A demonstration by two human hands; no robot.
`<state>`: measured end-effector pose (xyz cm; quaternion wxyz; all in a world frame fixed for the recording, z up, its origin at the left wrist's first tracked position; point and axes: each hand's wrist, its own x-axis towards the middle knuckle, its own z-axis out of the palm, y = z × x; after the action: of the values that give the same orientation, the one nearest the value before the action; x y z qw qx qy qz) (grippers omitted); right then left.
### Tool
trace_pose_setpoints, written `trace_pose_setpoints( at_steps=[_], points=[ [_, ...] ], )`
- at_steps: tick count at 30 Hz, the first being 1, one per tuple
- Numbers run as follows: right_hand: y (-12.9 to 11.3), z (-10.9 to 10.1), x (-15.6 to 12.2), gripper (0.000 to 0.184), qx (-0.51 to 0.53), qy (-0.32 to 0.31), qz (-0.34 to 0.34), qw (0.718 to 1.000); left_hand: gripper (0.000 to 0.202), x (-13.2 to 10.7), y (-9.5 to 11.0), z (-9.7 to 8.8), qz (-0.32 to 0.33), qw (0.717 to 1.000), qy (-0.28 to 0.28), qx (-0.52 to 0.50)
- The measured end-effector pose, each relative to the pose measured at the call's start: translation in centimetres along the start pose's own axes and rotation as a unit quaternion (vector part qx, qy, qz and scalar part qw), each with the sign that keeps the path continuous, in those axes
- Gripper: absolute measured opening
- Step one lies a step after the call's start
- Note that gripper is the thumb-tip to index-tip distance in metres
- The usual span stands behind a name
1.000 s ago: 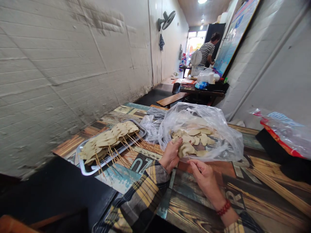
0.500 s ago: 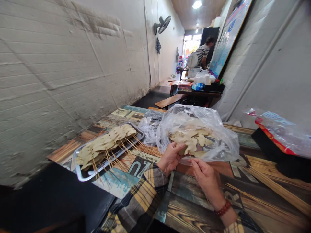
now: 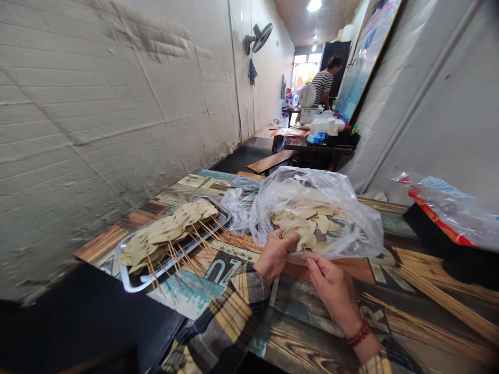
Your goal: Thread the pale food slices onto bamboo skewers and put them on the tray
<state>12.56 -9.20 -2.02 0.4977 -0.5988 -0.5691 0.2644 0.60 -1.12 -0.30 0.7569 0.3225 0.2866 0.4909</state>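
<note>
Aiming a skewer's length forward, the right hand pinches it, the left hand a slice.

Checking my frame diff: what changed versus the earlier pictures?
Left hand edged slightly right, toward the right hand; less skewer seems exposed between the right fingers and the beige slice than half a second ago. Nothing visibly taken hold of or let go. Tray and plastic bag stayed put.

The sleeves are yellow-black plaid, the bracelet red-beaded.
</note>
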Motion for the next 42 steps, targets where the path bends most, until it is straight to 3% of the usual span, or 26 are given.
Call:
trace_pose_setpoints(
  at_steps=[8, 17, 24, 31, 37, 42],
  points=[
    [-0.8, -0.4, 0.0, 0.039, -0.031, 0.009, -0.004, 0.999, 0.042, -0.1, -0.1, 0.0, -0.012, 1.0, 0.002, 0.001],
    [0.6, 0.4, -0.1, 0.04, 0.023, -0.046, 0.011, 0.999, 0.037, 0.7, 1.1, -0.9, -0.003, 0.999, 0.033, -0.008],
    [0.3, 0.6, 0.1, 0.037, 0.03, -0.05, 0.002, 0.998, 0.039, 0.9, 0.7, -1.3, 0.003, 0.999, 0.028, 0.037],
    [0.4, 0.1, 0.3, 0.039, 0.024, -0.007, -0.005, 1.0, 0.037, 1.1, 0.7, -1.3, 0.003, 0.998, 0.034, 0.058],
    [1.6, -2.1, 1.2, 0.042, 0.032, 0.082, 0.009, 0.996, 0.039, 1.6, 1.7, -2.3, 0.048, 0.993, 0.078, 0.068],
    [2.1, -4.0, 1.8, 0.042, 0.043, 0.141, 0.022, 0.989, 0.028, 2.4, 1.1, -3.2, 0.097, 0.978, 0.083, 0.163]
  ],
)
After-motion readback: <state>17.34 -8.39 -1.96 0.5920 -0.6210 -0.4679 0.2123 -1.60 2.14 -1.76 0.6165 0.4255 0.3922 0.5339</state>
